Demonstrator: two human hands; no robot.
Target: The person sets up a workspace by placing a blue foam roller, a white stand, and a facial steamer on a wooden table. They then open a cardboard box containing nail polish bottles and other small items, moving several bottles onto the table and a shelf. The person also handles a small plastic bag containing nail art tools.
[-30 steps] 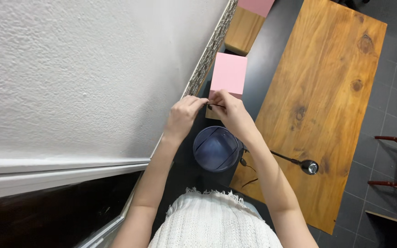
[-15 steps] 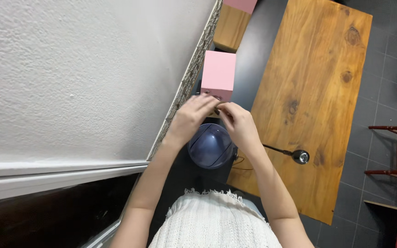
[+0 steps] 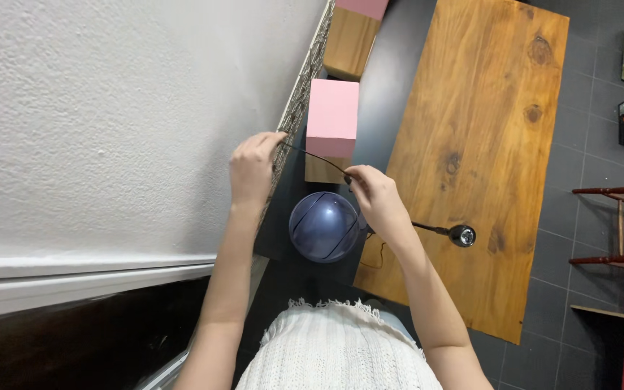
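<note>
Both hands, left hand (image 3: 254,167) and right hand (image 3: 373,193), pinch a thin dark cord (image 3: 315,157) taut. Above the blue ball (image 3: 324,226), it could slip or snap if pulled harder.

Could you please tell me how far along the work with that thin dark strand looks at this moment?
Done: the thin dark strand is pulled taut between the left hand and right hand, both pinching its ends. In hand: it is held above the dark blue sphere, near the pink block. Left: the strand touches neither, so any fastening is not yet visible.
</note>
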